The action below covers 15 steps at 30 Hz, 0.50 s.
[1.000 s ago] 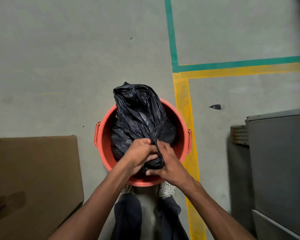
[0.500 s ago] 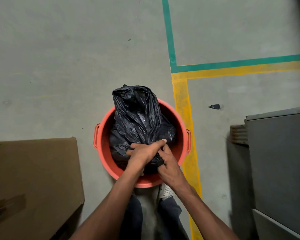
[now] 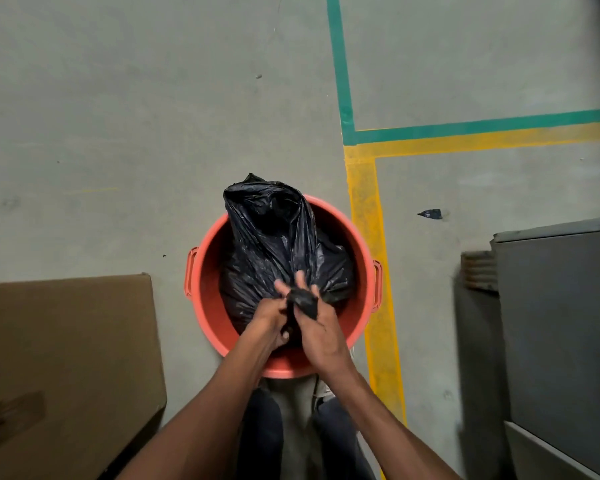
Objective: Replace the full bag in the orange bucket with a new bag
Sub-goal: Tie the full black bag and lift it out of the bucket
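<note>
An orange bucket (image 3: pixel 355 237) with side handles stands on the concrete floor in front of my feet. A full black bag (image 3: pixel 274 237) fills it, its loose top flopped toward the far rim. Both hands work at the bag's gathered neck near the front of the bucket. My left hand (image 3: pixel 269 320) grips the twisted plastic from the left. My right hand (image 3: pixel 317 327) holds a dark bunched end of the bag, which sticks up between its fingers.
A large brown cardboard box (image 3: pixel 66 358) sits at the left. A grey metal cabinet (image 3: pixel 561 327) stands at the right. Yellow (image 3: pixel 368 216) and green (image 3: pixel 340 64) tape lines cross the floor beyond the bucket. A small dark scrap (image 3: pixel 430 214) lies right of the yellow line.
The hands have shifted on the bag's neck: the left hand moved from on top to the left side, and a bunched end now pokes up through the right hand's fingers.
</note>
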Motion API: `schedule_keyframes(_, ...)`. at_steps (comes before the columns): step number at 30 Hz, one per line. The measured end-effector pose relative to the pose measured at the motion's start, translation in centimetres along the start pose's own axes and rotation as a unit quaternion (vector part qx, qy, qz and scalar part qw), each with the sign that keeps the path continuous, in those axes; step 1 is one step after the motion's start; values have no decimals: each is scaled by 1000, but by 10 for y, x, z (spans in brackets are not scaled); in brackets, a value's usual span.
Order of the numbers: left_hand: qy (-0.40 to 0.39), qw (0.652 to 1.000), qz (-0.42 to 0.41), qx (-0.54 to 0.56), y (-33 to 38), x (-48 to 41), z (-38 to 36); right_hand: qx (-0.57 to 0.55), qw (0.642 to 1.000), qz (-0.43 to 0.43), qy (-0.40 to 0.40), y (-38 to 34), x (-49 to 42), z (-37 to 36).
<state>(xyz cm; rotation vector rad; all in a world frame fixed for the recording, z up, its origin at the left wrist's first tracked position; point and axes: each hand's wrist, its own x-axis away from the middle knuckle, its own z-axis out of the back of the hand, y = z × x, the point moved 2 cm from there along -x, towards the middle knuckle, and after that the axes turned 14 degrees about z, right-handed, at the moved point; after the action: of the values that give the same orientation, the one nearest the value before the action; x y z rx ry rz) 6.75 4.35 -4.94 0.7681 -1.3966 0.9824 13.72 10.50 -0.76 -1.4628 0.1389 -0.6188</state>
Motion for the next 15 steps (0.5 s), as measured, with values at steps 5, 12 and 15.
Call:
schedule_keyframes(5,174,972,-98,-120,-2,-1,18,-220,929,-167,248,13,-17,3)
schedule_keyframes(12,326,914,-148,-190,0,16,15,-245,902,-204,292,24,-23,12)
schedule_keyframes(15,184,976,-84,-85,7,7,10,-215,918,-218,252,23,-21,11)
